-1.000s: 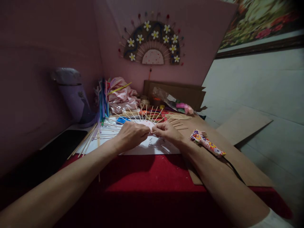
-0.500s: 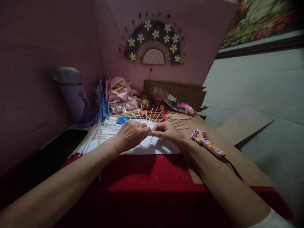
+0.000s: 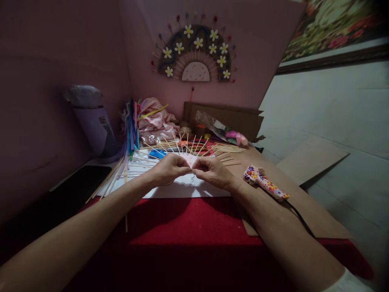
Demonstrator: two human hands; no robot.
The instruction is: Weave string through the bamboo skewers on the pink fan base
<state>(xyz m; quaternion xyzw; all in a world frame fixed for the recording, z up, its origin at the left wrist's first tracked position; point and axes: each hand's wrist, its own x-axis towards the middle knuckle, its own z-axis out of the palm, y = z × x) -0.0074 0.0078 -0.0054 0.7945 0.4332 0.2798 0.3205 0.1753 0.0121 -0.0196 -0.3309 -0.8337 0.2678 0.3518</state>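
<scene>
Hands drawn closer together: left hand [image 3: 168, 169], right hand [image 3: 213, 172] curled, fingertips pinching pink stick fan [image 3: 191, 159] edge.

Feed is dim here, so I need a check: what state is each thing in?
Left hand: fingertips pinched on unfinished fan's near edge.
Right hand: same pinch, meeting the left.
Unfinished fan: flat on white sheet, sticks spread.
Glue gun: lying on cardboard, not held.
Phone: flat, screen dark.
Wall fan: hung, spread open.
Purple jug: upright, lid on.
</scene>
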